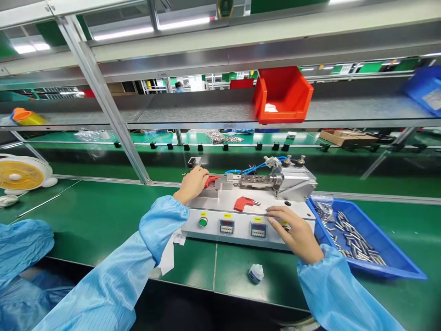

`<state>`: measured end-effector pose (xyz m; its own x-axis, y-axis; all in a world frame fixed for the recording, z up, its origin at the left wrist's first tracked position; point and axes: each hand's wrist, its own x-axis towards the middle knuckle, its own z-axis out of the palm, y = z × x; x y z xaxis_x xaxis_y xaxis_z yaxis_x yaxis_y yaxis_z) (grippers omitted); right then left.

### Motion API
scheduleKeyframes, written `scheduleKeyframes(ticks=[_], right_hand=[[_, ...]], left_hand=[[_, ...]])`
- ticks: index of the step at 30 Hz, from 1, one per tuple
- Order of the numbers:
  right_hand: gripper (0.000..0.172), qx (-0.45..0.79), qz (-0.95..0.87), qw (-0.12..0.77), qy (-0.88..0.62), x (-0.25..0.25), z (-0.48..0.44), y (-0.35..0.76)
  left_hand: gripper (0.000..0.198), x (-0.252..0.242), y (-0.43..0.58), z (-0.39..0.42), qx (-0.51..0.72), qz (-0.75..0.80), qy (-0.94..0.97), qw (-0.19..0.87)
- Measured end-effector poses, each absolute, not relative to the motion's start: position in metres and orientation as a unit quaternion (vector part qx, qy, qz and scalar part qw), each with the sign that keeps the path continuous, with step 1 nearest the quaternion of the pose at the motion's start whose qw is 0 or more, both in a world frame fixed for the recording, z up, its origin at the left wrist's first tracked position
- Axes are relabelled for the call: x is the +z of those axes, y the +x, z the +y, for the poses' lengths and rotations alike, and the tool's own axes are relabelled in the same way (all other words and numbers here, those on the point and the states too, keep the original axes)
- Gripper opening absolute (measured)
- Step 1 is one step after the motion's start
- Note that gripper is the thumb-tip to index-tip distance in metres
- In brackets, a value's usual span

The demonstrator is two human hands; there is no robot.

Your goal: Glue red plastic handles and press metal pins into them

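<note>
A white bench machine (223, 204) with a green button (203, 222) and two counters stands on the green table. My left hand (192, 184) is curled around a red piece (212, 179) seated in the machine's fixture at the left. My right hand (294, 230) lies flat with fingers stretched out on the machine's front right corner, holding nothing. A second red piece (243, 203) with a metal pin lies loose on the machine's top between my hands. Both arms wear light blue sleeves.
A blue tray (396, 262) of several metal pins sits right of the machine. A small white bottle (256, 273) stands near the table's front edge. A yellow fan (20, 174) is at far left. A red bin (282, 94) rests on the overhead shelf.
</note>
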<state>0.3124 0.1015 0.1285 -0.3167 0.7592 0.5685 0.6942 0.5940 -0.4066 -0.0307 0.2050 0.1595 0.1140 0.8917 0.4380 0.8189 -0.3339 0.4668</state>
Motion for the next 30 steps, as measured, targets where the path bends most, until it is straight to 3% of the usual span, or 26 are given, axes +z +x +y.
scheduleKeyframes(ticks=[6,13,21,25,30], right_hand=[[0.034,0.03,-0.79,0.417,-0.449,0.115,0.106,0.306],[0.029,-0.035,-0.788,0.425,-0.444,0.103,0.103,0.313],[0.042,-0.189,-0.802,0.373,-0.426,0.084,0.112,0.344],[0.043,-0.197,-0.802,0.349,-0.444,0.086,0.113,0.352],[0.049,-0.146,-0.826,0.341,-0.425,0.08,0.127,0.375]], left_hand=[[0.026,0.143,-0.031,0.198,0.32,0.519,0.791,-0.054],[0.023,0.125,-0.032,0.19,0.338,0.497,0.798,-0.05],[0.028,0.13,-0.039,0.173,0.344,0.464,0.816,-0.019],[0.026,0.09,-0.047,0.119,0.376,0.438,0.816,-0.024],[0.023,0.046,-0.052,0.084,0.307,0.466,0.83,0.019]])
